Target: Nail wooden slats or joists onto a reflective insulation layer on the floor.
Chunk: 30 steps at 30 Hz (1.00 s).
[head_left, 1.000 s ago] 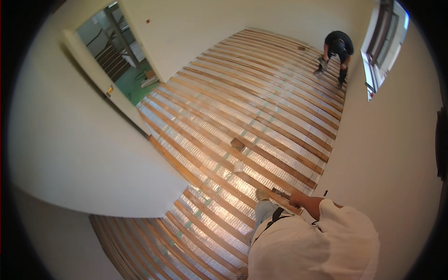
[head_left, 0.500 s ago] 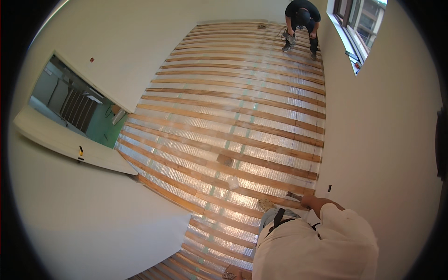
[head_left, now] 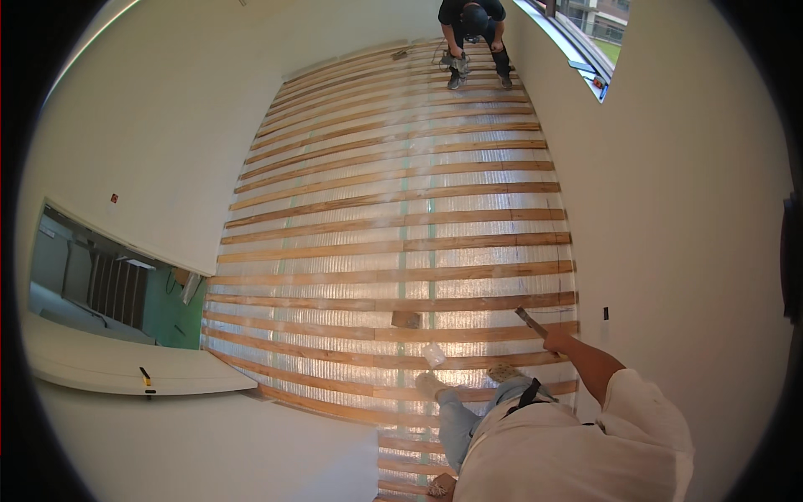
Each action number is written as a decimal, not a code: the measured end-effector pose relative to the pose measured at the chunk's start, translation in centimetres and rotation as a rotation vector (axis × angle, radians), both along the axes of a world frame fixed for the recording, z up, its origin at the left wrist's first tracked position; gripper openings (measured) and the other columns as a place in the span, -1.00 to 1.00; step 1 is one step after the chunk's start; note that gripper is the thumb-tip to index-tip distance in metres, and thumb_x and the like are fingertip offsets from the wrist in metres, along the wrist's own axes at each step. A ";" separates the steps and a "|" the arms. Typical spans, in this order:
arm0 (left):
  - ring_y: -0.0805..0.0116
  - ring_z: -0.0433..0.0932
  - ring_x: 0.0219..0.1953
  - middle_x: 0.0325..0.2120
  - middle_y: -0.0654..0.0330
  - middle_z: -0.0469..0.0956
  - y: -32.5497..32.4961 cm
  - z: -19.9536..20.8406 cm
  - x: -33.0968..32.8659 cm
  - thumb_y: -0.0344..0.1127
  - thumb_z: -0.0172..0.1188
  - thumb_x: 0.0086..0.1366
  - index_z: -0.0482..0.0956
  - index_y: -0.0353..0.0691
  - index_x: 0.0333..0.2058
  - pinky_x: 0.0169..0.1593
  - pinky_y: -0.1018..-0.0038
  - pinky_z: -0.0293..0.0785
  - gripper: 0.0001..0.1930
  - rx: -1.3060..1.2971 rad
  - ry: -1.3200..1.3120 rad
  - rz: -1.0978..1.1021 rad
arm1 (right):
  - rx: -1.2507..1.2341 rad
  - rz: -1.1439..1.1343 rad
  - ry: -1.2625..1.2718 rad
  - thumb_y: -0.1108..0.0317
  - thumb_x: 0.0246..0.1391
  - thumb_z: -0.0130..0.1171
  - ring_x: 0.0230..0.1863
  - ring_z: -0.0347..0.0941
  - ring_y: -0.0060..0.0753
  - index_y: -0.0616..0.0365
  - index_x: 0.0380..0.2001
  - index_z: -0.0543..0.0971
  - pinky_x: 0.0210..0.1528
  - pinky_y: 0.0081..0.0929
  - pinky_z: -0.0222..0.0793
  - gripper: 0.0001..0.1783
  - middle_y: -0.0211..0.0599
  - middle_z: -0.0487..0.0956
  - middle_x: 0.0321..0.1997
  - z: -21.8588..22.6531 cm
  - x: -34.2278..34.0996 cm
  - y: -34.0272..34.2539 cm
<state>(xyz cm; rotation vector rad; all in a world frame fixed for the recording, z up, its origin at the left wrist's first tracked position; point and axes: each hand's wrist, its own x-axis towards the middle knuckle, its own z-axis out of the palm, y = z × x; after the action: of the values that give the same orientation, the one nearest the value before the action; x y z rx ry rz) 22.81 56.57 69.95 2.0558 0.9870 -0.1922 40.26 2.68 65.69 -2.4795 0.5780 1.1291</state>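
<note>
Our right hand (head_left: 559, 340) is closed round one hand tool (head_left: 530, 320), right of centre, tip aimed up-left.
Tool's long axis runs lower right to upper left, slanting across the near-horizontal battens (head_left: 502, 271); we can't tell if the tip touches wood. Right hand is the nearer; our left hand (head_left: 446, 484) sits well apart at the lower edge, and we can't tell its grip. Count: one tool, one wooden block (head_left: 406, 320) left of the tip, one white packet (head_left: 434, 355) below the block, two shoes (head_left: 430, 385) of ours, one co-worker (head_left: 473, 32) upper centre with one machine (head_left: 456, 62). Battens: well over a dozen, far ones too tight to count.
</note>
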 end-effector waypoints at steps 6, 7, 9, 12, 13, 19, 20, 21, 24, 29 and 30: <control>-0.09 0.48 0.00 -0.06 -0.15 0.47 6.3 1.3 2.2 -0.15 0.51 -0.32 0.19 -0.32 0.15 0.09 0.16 0.43 0.02 -0.073 -0.032 -0.031 | 0.122 -0.443 0.168 0.47 -0.10 0.17 -0.70 0.51 -0.23 0.37 -0.58 0.57 -0.64 -0.23 0.43 -0.86 -0.09 0.54 -0.68 -0.4 -3.3 6.3; -0.09 0.48 0.00 -0.06 -0.15 0.47 7.4 1.7 3.8 -0.15 0.51 -0.32 0.19 -0.32 0.15 0.09 0.16 0.43 0.02 -0.075 -0.032 -0.041 | 0.121 -0.453 0.167 0.47 -0.10 0.17 -0.70 0.51 -0.23 0.37 -0.58 0.57 -0.64 -0.23 0.43 -0.86 -0.09 0.54 -0.68 -0.3 -4.8 7.3; -0.06 0.49 -0.01 -0.04 -0.16 0.46 9.8 2.0 9.7 -0.20 0.50 -0.30 0.22 -0.41 0.12 0.07 0.19 0.44 -0.04 0.062 -0.002 -0.029 | 0.337 -0.764 0.026 0.51 -0.11 0.20 -0.70 0.48 -0.24 0.38 -0.58 0.57 -0.66 -0.21 0.41 -0.89 -0.10 0.53 -0.68 1.1 -8.3 8.8; -0.10 0.48 0.00 -0.03 -0.19 0.45 18.3 -6.2 12.0 -0.22 0.50 -0.29 0.19 -0.44 0.15 0.09 0.20 0.43 -0.01 0.019 -0.145 -0.081 | 0.248 -0.618 0.262 0.47 -0.12 0.29 -0.70 0.48 -0.26 0.36 -0.60 0.58 -0.63 -0.22 0.43 -0.85 -0.11 0.54 -0.67 2.8 -7.9 12.5; -0.10 0.48 0.00 -0.03 -0.19 0.45 18.7 -5.2 13.7 -0.22 0.50 -0.29 0.19 -0.44 0.15 0.09 0.20 0.43 -0.01 0.016 -0.137 -0.096 | 0.240 -0.656 0.289 0.45 -0.13 0.31 -0.71 0.49 -0.27 0.34 -0.62 0.58 -0.62 -0.23 0.43 -0.84 -0.12 0.54 -0.67 3.6 -8.9 13.7; -0.20 0.41 0.08 0.02 -0.31 0.39 20.0 -1.0 22.9 -0.12 0.51 -0.26 0.08 -0.38 0.25 0.15 0.15 0.38 0.11 0.215 0.224 -0.207 | 0.192 -0.570 0.373 0.16 -0.21 0.35 -0.49 0.59 -0.21 0.30 -0.47 0.66 -0.36 -0.31 0.49 -0.64 -0.11 0.64 -0.49 4.5 -9.4 19.1; -0.20 0.39 0.09 0.03 -0.31 0.37 20.0 -0.7 24.0 -0.10 0.52 -0.28 0.05 -0.37 0.26 0.17 0.14 0.36 0.14 0.165 0.250 -0.223 | 0.196 -0.574 0.374 0.16 -0.21 0.35 -0.49 0.59 -0.21 0.30 -0.47 0.66 -0.36 -0.31 0.49 -0.64 -0.11 0.64 -0.49 4.0 -8.8 19.6; -0.21 0.37 0.11 0.05 -0.32 0.36 19.6 -0.5 25.1 -0.08 0.53 -0.29 0.03 -0.36 0.27 0.18 0.14 0.35 0.18 0.113 0.277 -0.238 | 0.183 -0.580 0.373 0.07 -0.21 0.32 -0.44 0.60 -0.21 0.28 -0.45 0.67 -0.32 -0.32 0.48 -0.58 -0.10 0.65 -0.46 3.7 -8.6 20.0; -0.22 0.36 0.11 0.06 -0.31 0.34 17.8 -1.2 27.0 -0.05 0.54 -0.33 0.00 -0.35 0.28 0.18 0.13 0.34 0.22 0.275 0.331 -0.214 | 0.210 -0.600 0.402 0.01 -0.19 0.28 -0.45 0.59 -0.22 0.25 -0.44 0.68 -0.32 -0.32 0.46 -0.54 -0.10 0.63 -0.47 2.1 -7.1 20.0; -0.20 0.38 0.10 0.06 -0.28 0.35 12.4 3.0 32.8 -0.07 0.52 -0.32 -0.01 -0.37 0.28 0.15 0.14 0.38 0.21 0.192 0.428 -0.330 | 0.361 -0.653 0.400 0.30 -0.14 0.32 -0.60 0.52 -0.28 0.28 -0.39 0.64 -0.48 -0.26 0.43 -0.73 -0.13 0.57 -0.60 -1.6 -1.3 16.9; -0.19 0.39 0.10 0.05 -0.27 0.35 10.3 5.3 34.4 -0.08 0.51 -0.32 -0.01 -0.38 0.28 0.14 0.15 0.39 0.21 0.149 0.487 -0.297 | 0.428 -0.583 0.334 0.40 -0.12 0.31 -0.57 0.54 -0.27 0.28 -0.32 0.62 -0.51 -0.25 0.43 -0.75 -0.11 0.58 -0.56 -1.8 0.5 16.1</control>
<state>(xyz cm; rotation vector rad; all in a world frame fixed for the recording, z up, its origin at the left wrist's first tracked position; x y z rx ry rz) 57.19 66.89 75.26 2.3439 0.9929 -0.8289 40.72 18.76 63.93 -1.6199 0.9563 1.2557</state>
